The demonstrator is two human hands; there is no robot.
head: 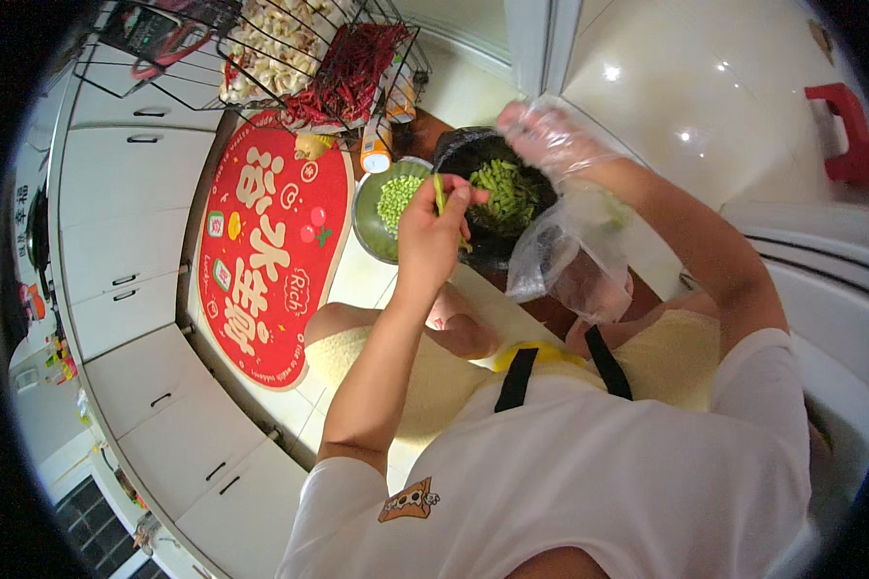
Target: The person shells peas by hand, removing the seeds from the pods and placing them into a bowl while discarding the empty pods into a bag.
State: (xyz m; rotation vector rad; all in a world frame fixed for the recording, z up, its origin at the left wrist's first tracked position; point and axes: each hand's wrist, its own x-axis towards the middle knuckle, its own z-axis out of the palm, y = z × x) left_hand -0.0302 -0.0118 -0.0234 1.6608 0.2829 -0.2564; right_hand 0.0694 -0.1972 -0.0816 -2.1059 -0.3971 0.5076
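My left hand [436, 221] pinches a green bean pod [439, 194] between thumb and fingers. It is above the gap between a round metal bowl [371, 235] and a black plastic bag [456, 150]. Shelled green beans [398, 203] lie in the bowl. Inside the black bag is a heap of green pods [505, 189]. My right hand [550, 137], in a clear thin plastic glove, is blurred over the bag's right rim; whether its fingers hold anything is unclear. A clear plastic bag [568, 268] is between the black bag and my right knee.
A wire rack [221, 47] with garlic bulbs [286, 43] and dried red chillies [347, 79] stands beyond the bowl. An orange-and-white canister [376, 148] is beside the bowl. A red floor mat [271, 246] lies left, along white cabinets [130, 181]. A red object [847, 134] is far right.
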